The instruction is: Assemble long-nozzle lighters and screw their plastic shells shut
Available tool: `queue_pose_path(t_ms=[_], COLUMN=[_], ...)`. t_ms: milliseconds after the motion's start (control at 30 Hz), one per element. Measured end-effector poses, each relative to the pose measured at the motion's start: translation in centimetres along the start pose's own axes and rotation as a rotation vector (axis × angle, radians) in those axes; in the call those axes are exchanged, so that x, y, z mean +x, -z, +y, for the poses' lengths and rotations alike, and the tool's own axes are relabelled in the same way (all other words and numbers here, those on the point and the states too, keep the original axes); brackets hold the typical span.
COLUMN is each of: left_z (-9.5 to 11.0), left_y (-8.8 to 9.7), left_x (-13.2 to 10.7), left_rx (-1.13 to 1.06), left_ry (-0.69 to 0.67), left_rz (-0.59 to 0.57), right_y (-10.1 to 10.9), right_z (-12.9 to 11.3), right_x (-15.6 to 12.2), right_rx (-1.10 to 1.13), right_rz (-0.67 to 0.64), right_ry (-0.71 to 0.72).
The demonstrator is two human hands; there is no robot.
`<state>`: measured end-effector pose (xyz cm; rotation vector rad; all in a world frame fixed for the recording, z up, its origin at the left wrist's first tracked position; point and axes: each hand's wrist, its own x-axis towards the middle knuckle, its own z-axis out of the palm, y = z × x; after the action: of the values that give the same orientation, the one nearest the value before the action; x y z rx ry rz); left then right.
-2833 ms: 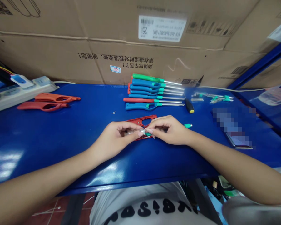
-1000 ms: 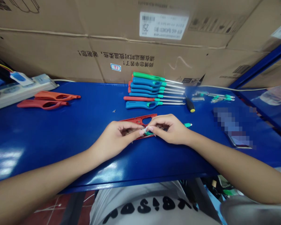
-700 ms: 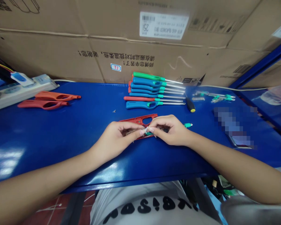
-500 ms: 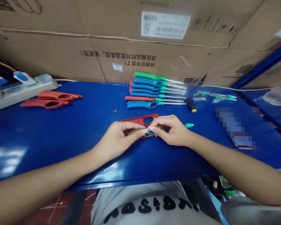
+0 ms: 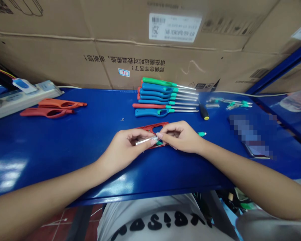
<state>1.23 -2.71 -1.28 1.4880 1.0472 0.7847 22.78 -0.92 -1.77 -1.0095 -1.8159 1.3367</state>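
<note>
My left hand [image 5: 124,145] pinches a clear, narrow lighter fuel tank [image 5: 142,140] between thumb and fingers. At the tank's right end, the fingertips of my right hand [image 5: 185,138] are closed together on its tip; the exact contact is partly hidden. Under both hands lies an open red lighter casing half [image 5: 150,128] with a trigger hole, and a green part [image 5: 159,143] shows inside it. A metal lighter tube's green-and-silver end [image 5: 202,134] sticks out to the right, beyond my right hand.
Several assembled lighters [image 5: 153,112] lie stacked behind my hands, beside a screwdriver [image 5: 204,112]. Small screws [image 5: 122,119] rest nearby. Red casings [image 5: 48,112] and a power strip [image 5: 46,92] are at left; loose tubes [image 5: 237,103] and a phone [image 5: 252,137] at right. Cardboard boxes [image 5: 65,53] stand behind.
The tank has turned into clearer view in my left hand, its long side now visible. My right fingers have shifted slightly at its end. The whole view has moved a little.
</note>
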Motion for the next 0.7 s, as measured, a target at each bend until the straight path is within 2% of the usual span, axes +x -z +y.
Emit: queue_pose_path(t_ms=[167, 367, 700], left_z=[-0.02, -0.04, 0.11], left_y=[0.07, 0.05, 0.07], left_x=[0.09, 0.15, 0.18], left_rx=[0.038, 0.011, -0.005], left_ry=[0.001, 0.001, -0.009], left_rz=[0.031, 0.036, 0.044], right_y=[0.11, -0.33, -0.54], right_z=[-0.02, 0.4, 0.26], right_x=[-0.04, -0.27, -0.36], right_rx=[0.059, 0.004, -0.024], right_rz=[0.017, 0.077, 0.075], right_ry=[0.018, -0.014, -0.043])
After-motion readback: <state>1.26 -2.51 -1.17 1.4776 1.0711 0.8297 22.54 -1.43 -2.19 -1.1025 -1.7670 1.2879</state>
